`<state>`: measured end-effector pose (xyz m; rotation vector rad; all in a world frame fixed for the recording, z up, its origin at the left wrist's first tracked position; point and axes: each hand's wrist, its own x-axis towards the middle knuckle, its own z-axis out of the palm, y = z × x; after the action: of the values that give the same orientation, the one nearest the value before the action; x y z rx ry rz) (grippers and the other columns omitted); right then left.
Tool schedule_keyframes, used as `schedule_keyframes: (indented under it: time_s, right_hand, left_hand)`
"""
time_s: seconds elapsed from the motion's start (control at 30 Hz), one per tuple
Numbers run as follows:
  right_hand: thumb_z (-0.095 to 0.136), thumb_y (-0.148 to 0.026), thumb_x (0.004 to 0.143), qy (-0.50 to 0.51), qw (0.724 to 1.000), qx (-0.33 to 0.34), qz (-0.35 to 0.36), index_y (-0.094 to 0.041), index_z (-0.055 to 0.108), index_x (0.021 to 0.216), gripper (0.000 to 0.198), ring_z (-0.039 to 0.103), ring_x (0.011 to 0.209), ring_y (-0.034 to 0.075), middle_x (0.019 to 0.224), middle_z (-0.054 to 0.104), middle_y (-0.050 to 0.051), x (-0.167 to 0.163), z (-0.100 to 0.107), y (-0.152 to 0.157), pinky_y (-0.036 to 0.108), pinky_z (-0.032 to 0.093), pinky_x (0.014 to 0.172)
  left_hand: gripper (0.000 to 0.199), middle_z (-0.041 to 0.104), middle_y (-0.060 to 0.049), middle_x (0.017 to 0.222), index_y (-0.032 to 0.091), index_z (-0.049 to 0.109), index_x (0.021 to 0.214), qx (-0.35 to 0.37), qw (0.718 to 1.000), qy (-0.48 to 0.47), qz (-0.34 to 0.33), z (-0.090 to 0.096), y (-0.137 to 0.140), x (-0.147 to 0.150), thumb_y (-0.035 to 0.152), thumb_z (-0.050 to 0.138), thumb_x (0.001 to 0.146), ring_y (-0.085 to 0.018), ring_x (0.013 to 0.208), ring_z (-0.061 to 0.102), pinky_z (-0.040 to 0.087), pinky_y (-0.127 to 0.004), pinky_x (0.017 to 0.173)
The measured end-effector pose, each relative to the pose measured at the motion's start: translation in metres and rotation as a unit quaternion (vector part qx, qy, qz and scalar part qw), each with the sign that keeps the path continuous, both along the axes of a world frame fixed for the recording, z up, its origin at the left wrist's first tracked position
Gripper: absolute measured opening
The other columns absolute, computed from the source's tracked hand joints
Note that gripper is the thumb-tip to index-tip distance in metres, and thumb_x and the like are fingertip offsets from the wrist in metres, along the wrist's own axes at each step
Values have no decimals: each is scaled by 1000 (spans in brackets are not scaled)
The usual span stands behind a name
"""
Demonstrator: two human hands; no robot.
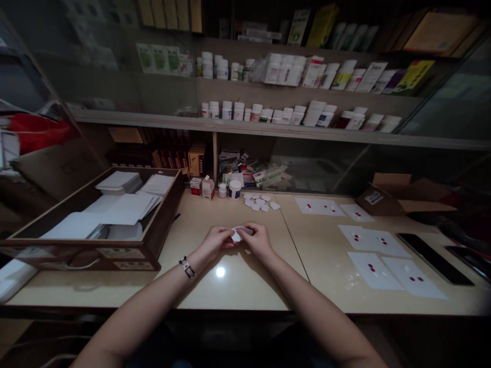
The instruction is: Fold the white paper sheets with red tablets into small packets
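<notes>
Both of my hands meet over the middle of the counter (245, 276), pinching a small folded white paper packet (238, 235). My left hand (215, 243) closes on its left side, thumb on top. On the other side my right hand (261, 243) grips it with bent fingers. Beyond them lies a loose group of small folded white packets (261, 203). To the right, flat paper sheets (374, 271) each carry a few dark red and white pills (371, 267). A white jar (235, 190), a small bottle (222, 191) and small boxes (207, 188) stand behind my hands.
An open wooden drawer (151, 250) with stacks of white paper sits on the left. A black phone (435, 258) and an open cardboard box (387, 194) are at the right. Shelves (238, 122) of medicine bottles rise at the back.
</notes>
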<state>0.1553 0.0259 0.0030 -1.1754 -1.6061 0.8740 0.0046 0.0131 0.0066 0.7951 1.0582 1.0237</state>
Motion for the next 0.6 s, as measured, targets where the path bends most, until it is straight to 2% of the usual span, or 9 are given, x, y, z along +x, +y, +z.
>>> schedule_keyframes:
  time_s: [0.17,0.3,0.43,0.6]
  right_hand:
    - [58,-21,79,-68,986,150,28,-19,72,77,14,62,73,18,76,68,6,5,0,-4,28,48,67]
    - [52,-13,80,-125,965,220,70,-21,73,88,23,63,76,17,83,69,7,10,2,-5,26,49,68]
    - [51,-11,79,-164,947,260,88,-22,73,88,26,64,78,17,86,70,7,14,1,-3,26,49,69]
    - [53,-11,79,-183,943,260,100,-22,72,90,25,64,79,17,89,69,7,16,-1,0,26,49,71]
  left_hand:
    - [20,64,-5,61,8,68,69,2,1000,-11,6,5,-2,-1,26,76,62,-9,53,58,46,-16,50]
    - [16,65,-6,64,9,67,69,-26,999,-28,14,10,-2,-2,22,73,64,-10,53,59,45,-16,46]
    - [10,64,-4,61,9,66,68,-43,998,-35,24,11,0,-2,18,69,68,-9,51,59,45,-14,45]
    - [10,64,-4,61,11,66,69,-62,996,-58,15,10,2,-5,19,70,71,-9,53,59,49,-15,50]
